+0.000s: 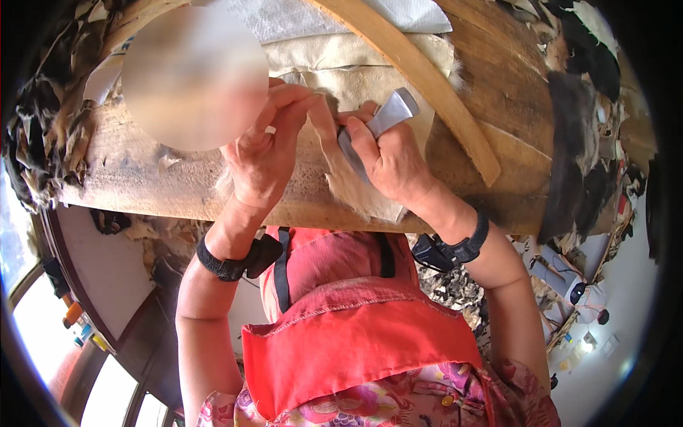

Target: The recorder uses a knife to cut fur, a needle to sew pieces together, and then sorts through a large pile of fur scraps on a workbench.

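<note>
My left hand (267,156) pinches the upper edge of a narrow pale hide piece (359,193), which slopes down to the right. My right hand (400,158) is closed around a furrier's knife (393,112); its flared silver end sticks out above the fingers. A dark curved part of the knife lies against the hide below them. Both hands are over the wooden worktable (149,186). A round blur hides whatever is just beyond and left of my left hand.
A curved wooden strip (434,82) crosses the table at the right, over larger pale hides (370,80) and a white sheet (292,18). Dark fur scraps (580,160) hang over the right end, with more scraps (53,128) heaped at the left.
</note>
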Motion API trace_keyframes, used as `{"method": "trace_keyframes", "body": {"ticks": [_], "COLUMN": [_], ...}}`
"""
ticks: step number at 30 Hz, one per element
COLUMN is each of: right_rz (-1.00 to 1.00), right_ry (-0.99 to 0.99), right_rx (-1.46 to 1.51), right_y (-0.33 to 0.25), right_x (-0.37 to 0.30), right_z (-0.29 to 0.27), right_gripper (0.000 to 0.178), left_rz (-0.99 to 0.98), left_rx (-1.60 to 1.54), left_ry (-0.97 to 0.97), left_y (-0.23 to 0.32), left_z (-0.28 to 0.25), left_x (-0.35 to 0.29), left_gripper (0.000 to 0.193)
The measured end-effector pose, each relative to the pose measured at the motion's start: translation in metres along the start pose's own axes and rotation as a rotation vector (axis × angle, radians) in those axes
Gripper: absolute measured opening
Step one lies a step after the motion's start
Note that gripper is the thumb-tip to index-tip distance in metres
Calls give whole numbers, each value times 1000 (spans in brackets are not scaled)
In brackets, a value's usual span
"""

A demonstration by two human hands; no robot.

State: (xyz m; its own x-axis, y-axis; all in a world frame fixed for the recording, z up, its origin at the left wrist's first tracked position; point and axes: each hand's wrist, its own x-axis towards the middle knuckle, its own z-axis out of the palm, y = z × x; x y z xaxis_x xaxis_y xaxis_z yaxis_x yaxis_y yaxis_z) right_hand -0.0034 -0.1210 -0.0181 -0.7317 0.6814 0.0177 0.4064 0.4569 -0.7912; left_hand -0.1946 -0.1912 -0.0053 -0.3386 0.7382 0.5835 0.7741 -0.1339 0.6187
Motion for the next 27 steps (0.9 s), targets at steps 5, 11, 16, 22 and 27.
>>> {"method": "trace_keyframes", "body": {"ticks": [5,11,16,22,27], "right_rz": [-161,-308,-544,-314,-69], "right_ry": [117,67,45,57,29], "right_rx": [-38,-138,-168,101,353], "right_y": [1,6,17,21,4], "right_x": [-22,-57,-87,-96,-81], "right_z": [1,-4,-11,-3,-27], "right_gripper": [23,19,24,32,32], "left_rz": [-52,-118,-46,-199,33], "left_rx": [-84,-156,-217,-102,146], "left_ry": [107,187,317,644,-77], "left_y": [16,37,54,83,87], "left_z": [-4,-13,-30,-76,-90], "left_x": [2,-3,-7,7,-41], "left_gripper": [20,20,20,9,12]}}
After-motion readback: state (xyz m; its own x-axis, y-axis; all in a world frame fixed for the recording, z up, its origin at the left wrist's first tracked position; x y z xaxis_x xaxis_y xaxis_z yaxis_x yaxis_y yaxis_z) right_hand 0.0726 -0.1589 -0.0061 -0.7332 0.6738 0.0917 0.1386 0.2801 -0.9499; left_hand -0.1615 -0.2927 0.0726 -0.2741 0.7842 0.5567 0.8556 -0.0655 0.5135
